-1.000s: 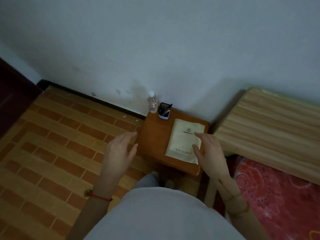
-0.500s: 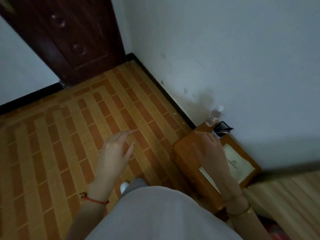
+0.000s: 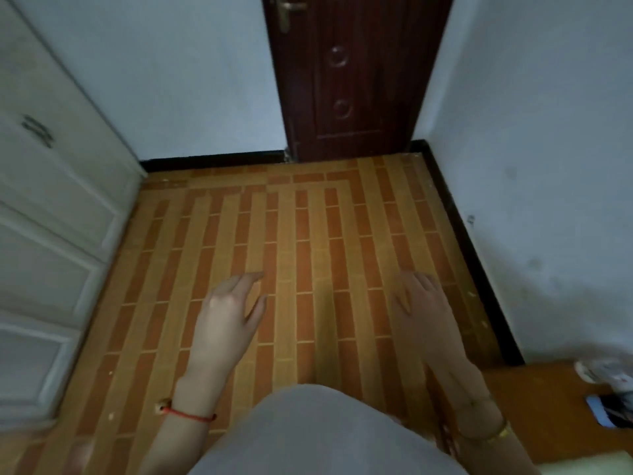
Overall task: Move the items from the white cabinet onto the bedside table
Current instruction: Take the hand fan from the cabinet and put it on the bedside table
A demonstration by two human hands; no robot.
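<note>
Hands are seen in the middle of the view, two in number, both held out over the floor (image 3: 291, 234) with nothing in them. The left hand (image 3: 226, 317) is extended with its fingers straight and slightly spread, the thumb apart from them; one red string bracelet (image 3: 190, 415) is worn at its wrist. The right hand (image 3: 423, 310) is likewise stretched forward, fingers relaxed and apart, and one gold bangle (image 3: 486, 435) is seen at its wrist. The floor is laid in orange and yellow brick-pattern strips. One white cabinet (image 3: 51, 234) is seen along the left edge, its panelled doors closed, with one dark handle (image 3: 37, 130) visible on the upper panel; whether anything lies inside it cannot be told. One bedside table (image 3: 534, 399), of orange wood, is seen at the lower right corner, only partly in view. On it, at the frame's edge, three things are made out: one blurred clear bottle (image 3: 603, 370), one small blue-and-black holder (image 3: 608, 411), and the pale corner of one flat packet (image 3: 582, 466). One dark red door (image 3: 352, 73) is set in the far wall, with one brass handle (image 3: 286, 12) at its top left. A grey garment (image 3: 322, 437) fills the bottom centre.
</note>
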